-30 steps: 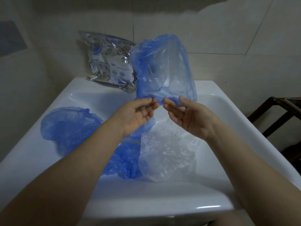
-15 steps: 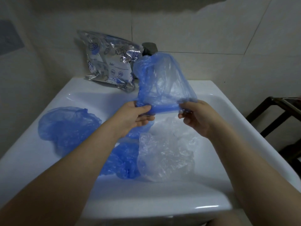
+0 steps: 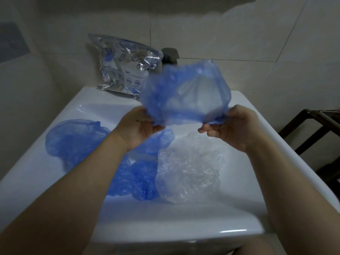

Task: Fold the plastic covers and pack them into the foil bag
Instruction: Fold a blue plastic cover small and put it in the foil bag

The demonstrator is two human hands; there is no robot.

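Note:
I hold a blue plastic cover point(image 3: 185, 94) stretched wide above the white sink point(image 3: 55, 181). My left hand point(image 3: 139, 127) pinches its left rim and my right hand point(image 3: 231, 127) pinches its right rim. The cover bulges upward between them and is blurred. The silver foil bag point(image 3: 121, 65) leans against the tiled wall at the back of the sink. Inside the basin lie another blue cover point(image 3: 73, 140) at the left, more blue covers point(image 3: 136, 179) in the middle, and a clear cover point(image 3: 189, 170) to their right.
A dark tap point(image 3: 170, 57) stands behind the held cover, next to the foil bag. A dark wooden frame point(image 3: 309, 129) is at the right beside the sink. Tiled walls close the back and left.
My hands have moved apart and stretched the blue cover from a tall narrow shape into a wide one. The tap behind it has come into view.

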